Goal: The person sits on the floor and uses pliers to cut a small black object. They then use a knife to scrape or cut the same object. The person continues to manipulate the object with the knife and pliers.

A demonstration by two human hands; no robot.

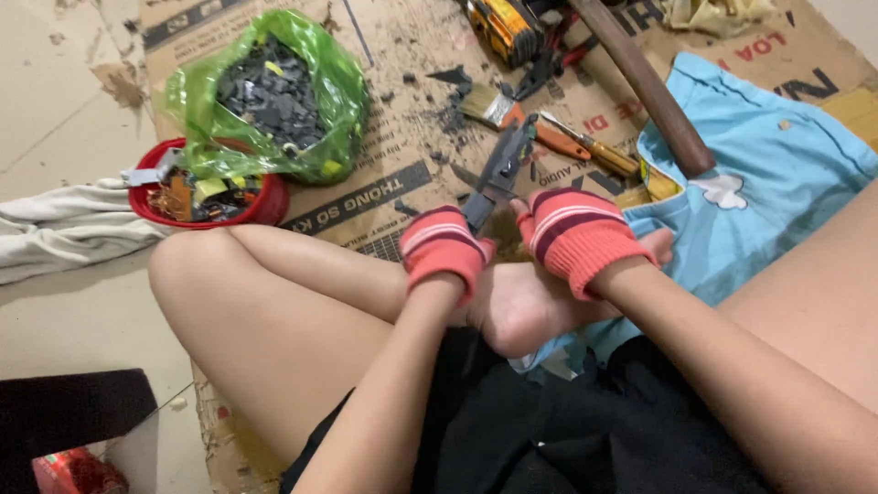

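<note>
Both my hands wear red-and-pink striped knit gloves. My left hand (444,247) and my right hand (576,234) are closed around the handles of grey metal shears (498,169), whose blades point away from me over the cardboard (384,174). The hands rest over my crossed leg and bare foot (521,306). Whatever sits between the blades is too small to tell.
A green plastic bag (270,91) of dark scrap pieces leans on a red bowl (265,206) of parts at left. A paintbrush (512,114), screwdriver (594,146), yellow tool (501,27) and wooden handle (649,87) lie ahead. Blue cloth (777,174) lies at right, white cloth (64,229) at left.
</note>
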